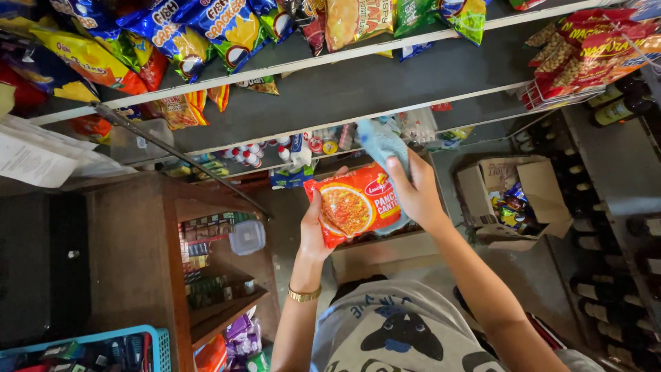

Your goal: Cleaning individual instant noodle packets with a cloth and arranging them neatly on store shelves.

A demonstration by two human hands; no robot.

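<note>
Noodle packet [352, 204] held between left hand [315, 231] and right hand [415, 195].

One head-worn view, close, looking steeply down past the person's chest at shelves [358, 89] filling the frame's upper half.

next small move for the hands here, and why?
Probably a wiping pass of the light blue cloth across the front of the orange noodle packet. The left hand holds the packet by its left edge, face towards the camera. The right hand grips the cloth against the packet's upper right corner, so the cloth already touches it.
</note>
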